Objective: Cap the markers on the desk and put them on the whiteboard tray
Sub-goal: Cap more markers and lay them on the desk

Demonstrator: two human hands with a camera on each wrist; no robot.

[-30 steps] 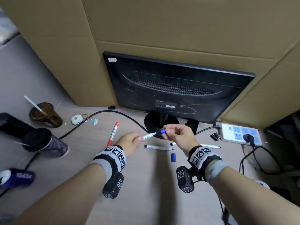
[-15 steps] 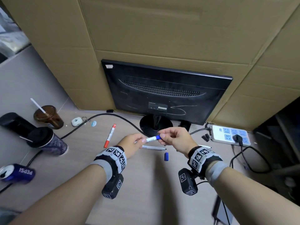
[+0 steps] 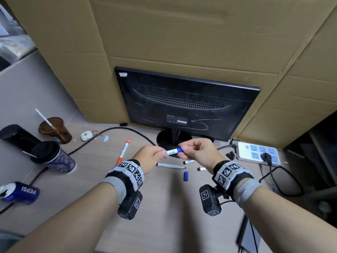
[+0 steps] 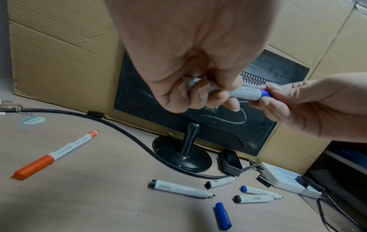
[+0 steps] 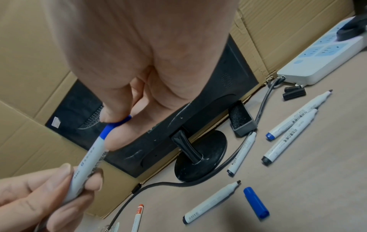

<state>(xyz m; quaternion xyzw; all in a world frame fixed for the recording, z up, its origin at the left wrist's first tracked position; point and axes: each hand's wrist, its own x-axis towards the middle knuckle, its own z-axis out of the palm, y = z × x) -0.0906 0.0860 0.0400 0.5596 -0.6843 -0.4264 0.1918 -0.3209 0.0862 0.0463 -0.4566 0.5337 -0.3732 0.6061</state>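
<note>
A capped red marker (image 3: 123, 151) lies on the desk (image 3: 87, 179) at left. My left hand (image 3: 149, 157) grips the barrel of a blue marker (image 3: 172, 151) above the desk, while my right hand (image 3: 198, 150) pinches its blue cap (image 3: 179, 150). Below them lie uncapped markers (image 4: 179, 189) and a loose blue cap (image 3: 185, 176); a power strip (image 3: 259, 153) sits far right.

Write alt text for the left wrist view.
The left hand grips a marker while the right hand pinches its blue cap. Below, on the desk, lie uncapped markers, a loose blue cap and an orange marker.
</note>
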